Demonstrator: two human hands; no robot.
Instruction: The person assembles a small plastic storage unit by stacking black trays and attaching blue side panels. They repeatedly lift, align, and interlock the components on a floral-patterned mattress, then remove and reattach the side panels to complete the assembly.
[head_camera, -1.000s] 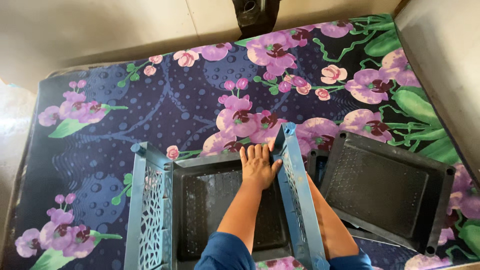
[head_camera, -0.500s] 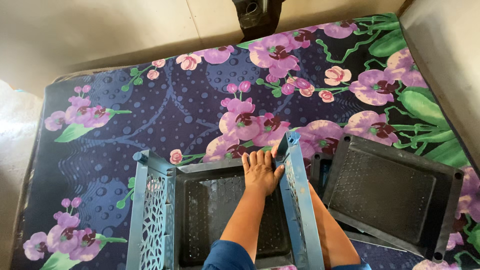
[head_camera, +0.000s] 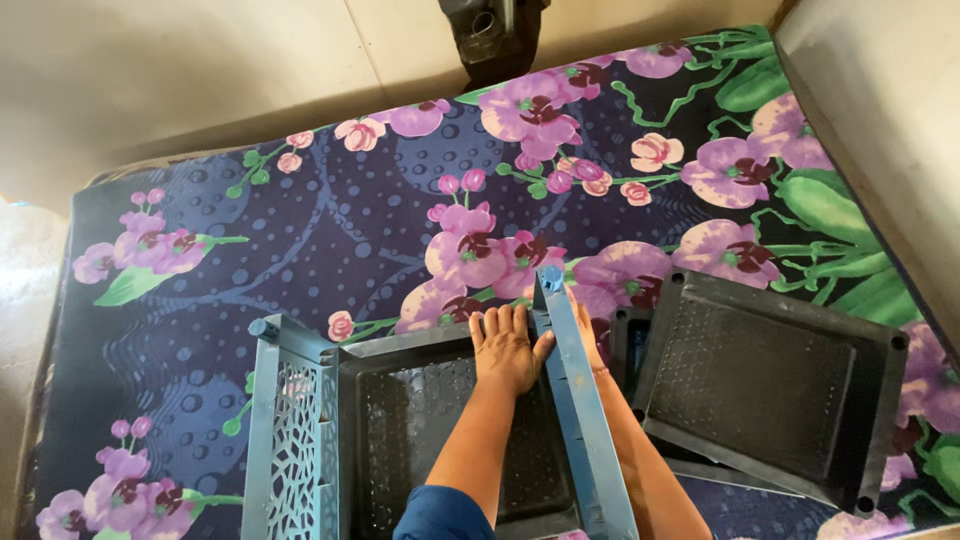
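Your left hand (head_camera: 507, 347) lies flat, fingers spread and gripping nothing, on the far edge of the dark tray (head_camera: 400, 440), thumb against the blue side panel (head_camera: 585, 420). Your right hand (head_camera: 588, 335) sits behind that panel; you can't tell its grip. A second dark tray (head_camera: 765, 390) lies just right on the flowered sheet (head_camera: 330, 230).

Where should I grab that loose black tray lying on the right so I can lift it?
Take the black tray by its raised rim on the near long edge, coming from your right side. It lies tilted on another tray, so that rim is lifted clear and nothing blocks it.
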